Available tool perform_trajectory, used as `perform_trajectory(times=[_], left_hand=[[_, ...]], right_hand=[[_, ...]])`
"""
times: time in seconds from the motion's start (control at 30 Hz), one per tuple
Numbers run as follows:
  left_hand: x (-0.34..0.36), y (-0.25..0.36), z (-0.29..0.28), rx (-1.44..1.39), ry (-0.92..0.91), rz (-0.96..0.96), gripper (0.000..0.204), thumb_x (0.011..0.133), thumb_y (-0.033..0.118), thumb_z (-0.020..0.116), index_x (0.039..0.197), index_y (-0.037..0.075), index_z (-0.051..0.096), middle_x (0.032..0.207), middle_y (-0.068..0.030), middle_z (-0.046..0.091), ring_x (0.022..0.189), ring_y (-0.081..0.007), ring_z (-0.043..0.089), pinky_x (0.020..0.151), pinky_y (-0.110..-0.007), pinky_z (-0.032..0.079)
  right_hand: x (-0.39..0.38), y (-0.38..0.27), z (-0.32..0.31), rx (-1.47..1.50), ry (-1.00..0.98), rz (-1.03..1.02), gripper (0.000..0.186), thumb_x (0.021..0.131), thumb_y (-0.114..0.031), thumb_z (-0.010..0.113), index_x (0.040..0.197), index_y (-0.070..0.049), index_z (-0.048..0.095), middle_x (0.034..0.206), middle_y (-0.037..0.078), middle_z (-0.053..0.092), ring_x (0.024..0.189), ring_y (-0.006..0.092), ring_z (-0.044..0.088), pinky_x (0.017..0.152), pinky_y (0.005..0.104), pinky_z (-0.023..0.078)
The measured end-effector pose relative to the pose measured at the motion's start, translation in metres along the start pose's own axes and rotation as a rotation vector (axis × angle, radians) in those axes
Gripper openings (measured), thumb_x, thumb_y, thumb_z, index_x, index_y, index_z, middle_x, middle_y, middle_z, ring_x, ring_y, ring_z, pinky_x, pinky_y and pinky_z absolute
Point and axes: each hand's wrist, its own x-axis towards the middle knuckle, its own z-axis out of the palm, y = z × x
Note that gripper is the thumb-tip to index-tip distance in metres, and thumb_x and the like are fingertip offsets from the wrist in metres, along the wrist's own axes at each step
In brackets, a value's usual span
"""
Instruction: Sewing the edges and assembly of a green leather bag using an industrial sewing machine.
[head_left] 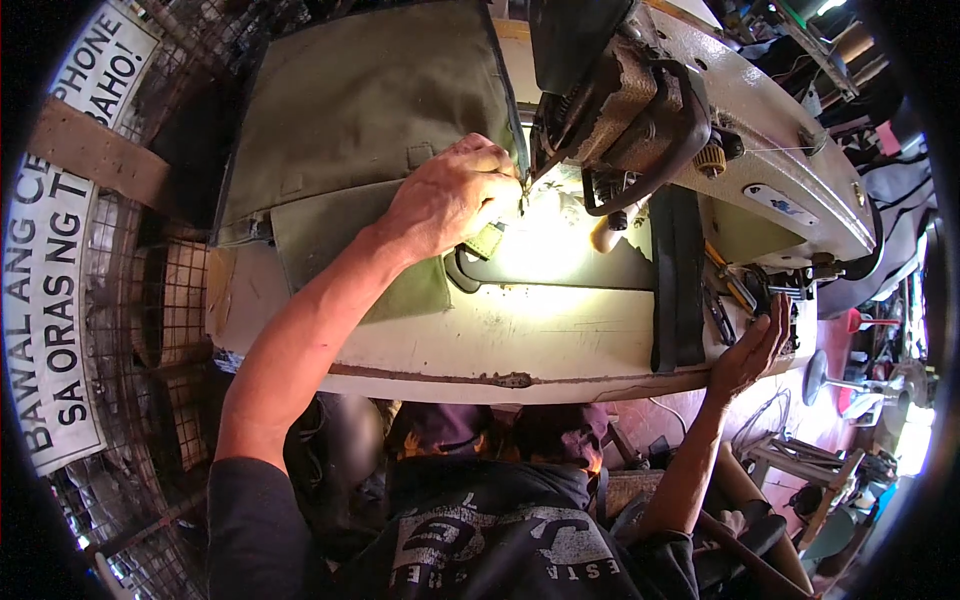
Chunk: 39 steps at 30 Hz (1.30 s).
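the olive fabric panel (350, 125) lies under the sewing machine (800, 170), dark binding (505, 75) already along its edge, remaining stitching impossible to tell, left hand (450, 203) pinching it, right hand (748, 352) open-fingered near hand tools (740, 289).

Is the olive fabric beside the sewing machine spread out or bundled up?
Mostly spread out: the olive fabric lies broadly flat on the sewing table, its dark-edged outline showing, with the left hand at its right edge.

Pretty harsh glare on my feed
I'm seeing the worktop (450, 350) blown out white under the sewing machine (790, 140), dim left side, black corners, bent edges.
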Motion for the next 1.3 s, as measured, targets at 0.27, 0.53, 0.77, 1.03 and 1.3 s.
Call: perform_trajectory(times=[0.27, 0.53, 0.77, 1.03, 1.3], left_hand=[[0.000, 0.002, -0.001, -0.006, -0.012, -0.045, 0.007, 0.084, 0.013, 0.068, 0.088, 0.007, 0.071, 0.100, -0.0023, 0.066, 0.108, -0.0230, 0.059, 0.092, -0.035, 0.052], [-0.007, 0.004, -0.002, 0.048, -0.069, 0.038, 0.014, 0.081, 0.014, 0.070, 0.095, 0.010, 0.074, 0.105, -0.0024, 0.068, 0.106, -0.0220, 0.061, 0.093, -0.034, 0.052], [-0.006, 0.009, -0.003, 0.015, -0.020, 0.007, 0.014, 0.081, 0.014, 0.069, 0.093, 0.007, 0.073, 0.105, -0.0046, 0.068, 0.105, -0.0225, 0.062, 0.092, -0.034, 0.052], [-0.004, 0.006, -0.003, -0.020, -0.042, 0.022, 0.009, 0.081, 0.016, 0.069, 0.086, 0.009, 0.071, 0.099, -0.0020, 0.067, 0.100, -0.0213, 0.062, 0.089, -0.034, 0.052], [-0.006, 0.000, -0.007, -0.045, -0.086, 0.053, 0.012, 0.081, 0.019, 0.070, 0.087, 0.010, 0.071, 0.100, -0.0010, 0.067, 0.102, -0.0202, 0.060, 0.091, -0.033, 0.050]], right_hand=[[-0.005, 0.005, 0.002, -0.011, -0.068, 0.109, 0.028, 0.103, -0.014, 0.051, 0.118, 0.003, 0.067, 0.123, 0.016, 0.064, 0.115, 0.0292, 0.060, 0.098, 0.0393, 0.048], [-0.003, 0.001, 0.001, -0.046, -0.047, 0.073, 0.027, 0.102, -0.013, 0.053, 0.115, 0.003, 0.069, 0.118, 0.016, 0.067, 0.113, 0.0296, 0.062, 0.097, 0.0390, 0.049], [-0.001, -0.004, 0.001, -0.019, -0.051, 0.091, 0.026, 0.102, -0.011, 0.053, 0.116, 0.003, 0.069, 0.117, 0.016, 0.067, 0.113, 0.0299, 0.062, 0.097, 0.0393, 0.049], [0.000, 0.009, 0.000, -0.046, 0.019, -0.040, 0.033, 0.103, -0.016, 0.050, 0.129, 0.002, 0.060, 0.131, 0.017, 0.059, 0.119, 0.0311, 0.057, 0.099, 0.0397, 0.047], [0.134, 0.048, -0.041, -0.203, 0.180, -0.225, 0.038, 0.103, -0.024, 0.051, 0.134, -0.003, 0.056, 0.135, 0.018, 0.058, 0.121, 0.0358, 0.055, 0.101, 0.0446, 0.043]])
